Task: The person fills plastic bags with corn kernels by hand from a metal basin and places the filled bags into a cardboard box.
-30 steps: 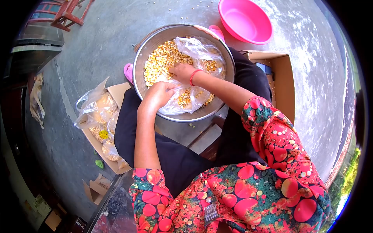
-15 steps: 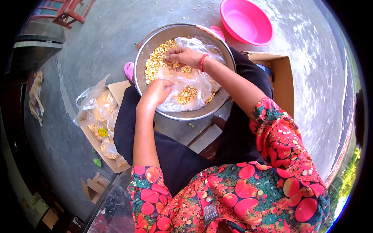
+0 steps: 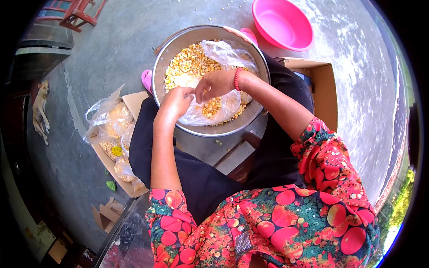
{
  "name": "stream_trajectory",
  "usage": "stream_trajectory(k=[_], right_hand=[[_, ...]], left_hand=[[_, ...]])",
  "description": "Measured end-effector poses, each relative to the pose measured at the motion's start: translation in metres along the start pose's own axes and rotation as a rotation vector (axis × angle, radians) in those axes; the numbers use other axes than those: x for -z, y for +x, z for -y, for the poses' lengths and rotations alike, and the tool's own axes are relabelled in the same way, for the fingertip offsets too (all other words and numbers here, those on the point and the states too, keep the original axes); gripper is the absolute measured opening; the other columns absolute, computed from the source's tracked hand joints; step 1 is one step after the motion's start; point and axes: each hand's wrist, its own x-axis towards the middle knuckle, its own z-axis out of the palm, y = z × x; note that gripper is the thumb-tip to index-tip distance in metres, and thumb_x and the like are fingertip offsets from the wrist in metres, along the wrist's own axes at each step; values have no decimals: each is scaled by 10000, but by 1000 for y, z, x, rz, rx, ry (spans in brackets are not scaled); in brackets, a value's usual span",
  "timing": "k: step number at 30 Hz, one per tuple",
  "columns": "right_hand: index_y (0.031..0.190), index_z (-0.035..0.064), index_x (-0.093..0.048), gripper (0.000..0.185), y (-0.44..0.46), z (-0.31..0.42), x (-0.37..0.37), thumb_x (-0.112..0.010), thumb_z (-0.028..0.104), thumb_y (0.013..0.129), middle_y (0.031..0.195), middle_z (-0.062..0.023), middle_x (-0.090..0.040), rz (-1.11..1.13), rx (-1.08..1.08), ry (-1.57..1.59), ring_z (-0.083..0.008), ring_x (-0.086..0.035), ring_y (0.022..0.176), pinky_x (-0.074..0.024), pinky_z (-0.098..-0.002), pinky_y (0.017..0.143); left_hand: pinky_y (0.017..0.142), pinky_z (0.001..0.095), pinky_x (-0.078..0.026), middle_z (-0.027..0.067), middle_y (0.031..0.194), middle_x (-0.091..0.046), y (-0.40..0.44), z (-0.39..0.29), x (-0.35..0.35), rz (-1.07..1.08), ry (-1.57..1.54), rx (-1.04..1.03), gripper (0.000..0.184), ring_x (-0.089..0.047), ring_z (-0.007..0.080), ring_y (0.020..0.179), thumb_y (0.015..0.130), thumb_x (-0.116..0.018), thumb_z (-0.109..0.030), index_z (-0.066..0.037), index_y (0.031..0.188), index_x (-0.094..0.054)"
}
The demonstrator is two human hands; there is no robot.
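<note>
A large metal basin point(image 3: 161, 94) rests between my knees, with loose corn kernels point(image 3: 190, 62) in it. On the kernels lies a clear plastic bag point(image 3: 230, 105), and some kernels show in and around it. My left hand point(image 3: 176, 102) pinches the bag's edge at the basin's left side. Just right of it, my right hand point(image 3: 215, 85), with a red beaded bracelet at the wrist, hangs over the bag with its fingers curled downward. Its fingertips are partly hidden, and a kernel or so shows beside them.
A pink basin point(image 3: 283, 24) stands on the floor at the top right. An open cardboard box point(image 3: 325, 89) is by my right leg. On the left another box point(image 3: 137, 105) holds bags of kernels point(image 3: 119, 118). A dog point(image 3: 40, 111) lies at the far left, below a red chair point(image 3: 80, 15).
My right hand has come from the loose kernels at the upper left down and right, over the bag, close to my left hand. My left hand has stayed at the bag's edge.
</note>
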Motion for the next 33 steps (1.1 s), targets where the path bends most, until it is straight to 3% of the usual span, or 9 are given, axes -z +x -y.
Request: stream_trajectory(k=[5, 6, 11, 13, 17, 21, 26, 28, 33], right_hand=[[848, 92, -630, 162, 11, -29, 11, -509, 140, 751, 756, -91, -628, -394, -202, -348, -264, -597, 732, -454, -361, 672], [899, 116, -637, 211, 14, -29, 15, -515, 131, 728, 856, -108, -628, -355, -346, -369, -269, -589, 831, -454, -336, 730], [1020, 94, -582, 320, 25, -62, 4, -487, 85, 715, 1022, -160, -570, -413, -442, -390, -304, -546, 951, -419, -379, 822], [1081, 105, -541, 366, 34, -87, -13, -473, 77, 722, 1099, -162, -523, -779, -372, -458, -319, -530, 976, -412, -387, 838], [1099, 83, -498, 358, 40, -89, -35, -497, 125, 743, 1054, -177, -507, -619, -393, -668, -325, -523, 952, -427, -389, 800], [1031, 84, -544, 289, 42, -72, -43, -467, 179, 769, 956, -204, -557, -493, -329, -443, -327, -542, 909, -410, -388, 824], [922, 66, -592, 236, 45, -75, -40, -501, 214, 761, 779, -146, -599, -480, -400, -259, -284, -574, 798, -445, -381, 719], [859, 63, -615, 224, 43, -78, -33, -537, 243, 753, 718, -74, -589, -403, -385, 338, -179, -557, 704, -446, -320, 642], [822, 72, -616, 157, 45, -70, -12, -555, 209, 775, 706, 0, -556, -542, -326, 718, -86, -513, 642, -429, -247, 565]], left_hand=[[789, 329, -443, 186, 885, -608, 0, 3, -4, 48, -31, -69, 261, -600, 278, 832, 714, -515, -41, -58, 946, -635], [789, 329, -443, 186, 885, -608, 0, 2, -5, 48, -31, -69, 261, -600, 278, 832, 714, -515, -41, -58, 946, -635], [796, 316, -441, 172, 902, -612, -2, 3, -9, 123, -64, -44, 260, -600, 266, 839, 710, -526, -39, -63, 943, -639], [803, 308, -439, 163, 921, -616, -1, 2, -9, 140, -23, -49, 261, -596, 240, 859, 723, -532, -43, -53, 966, -627], [816, 306, -436, 159, 948, -615, -3, -6, -8, 156, 51, -67, 261, -591, 230, 893, 739, -547, -66, -41, 989, -615], [816, 304, -437, 160, 944, -615, -2, -6, -9, 179, 36, -45, 258, -591, 233, 893, 739, -552, -77, -39, 986, -615], [810, 309, -439, 161, 941, -616, -2, -4, -12, 175, 35, -56, 250, -592, 237, 889, 743, -550, -79, -39, 981, -618], [811, 311, -438, 162, 940, -616, -2, -4, -11, 182, 50, -61, 252, -591, 238, 888, 744, -549, -77, -43, 984, -618], [812, 315, -436, 172, 937, -613, -1, -3, -10, 173, 58, -54, 259, -590, 242, 883, 743, -545, -69, -58, 991, -618]])
